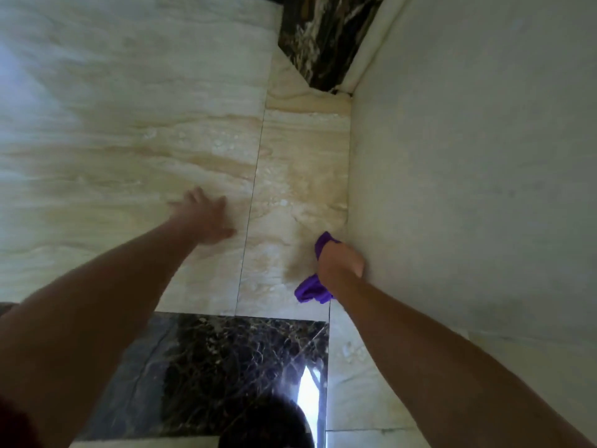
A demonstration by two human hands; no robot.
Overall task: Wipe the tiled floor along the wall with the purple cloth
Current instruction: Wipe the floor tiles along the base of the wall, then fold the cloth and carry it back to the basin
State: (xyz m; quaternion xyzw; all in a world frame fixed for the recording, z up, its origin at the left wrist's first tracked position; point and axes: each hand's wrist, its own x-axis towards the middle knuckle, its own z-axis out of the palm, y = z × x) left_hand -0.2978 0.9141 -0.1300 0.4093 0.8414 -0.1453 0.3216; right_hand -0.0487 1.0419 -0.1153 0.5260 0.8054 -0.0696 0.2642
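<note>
Right hand down on the cloth, fingers curled round it, bunched up under the palm. Purple shows at two spots: a tuft past the knuckles and a loose flap by the wrist. Cloth sits on the floor right at the foot of the wall, hand touching or v. nearly touching the wall face; can't tell which, bit blurred.

Left hand out flat on the beige tile, fingers spread wide, holding nothing, looks like a prop for body weight. Well apart from the cloth, other side of the grout line.

Handling, my read: cloth's soft, light, limp, folds any way you push it. Loose flap will prob. drag and roll under, so best to gather it into the palm and press w/ a flat hand rather than fingertips. Glossy tile w/ what look like droplets ahead, so likely slick; cloth should glide easy, the propping hand could slip.

Dark tile near the person, dark slab up at the corner. Strip along the wall between them looks like the run left to wipe.
</note>
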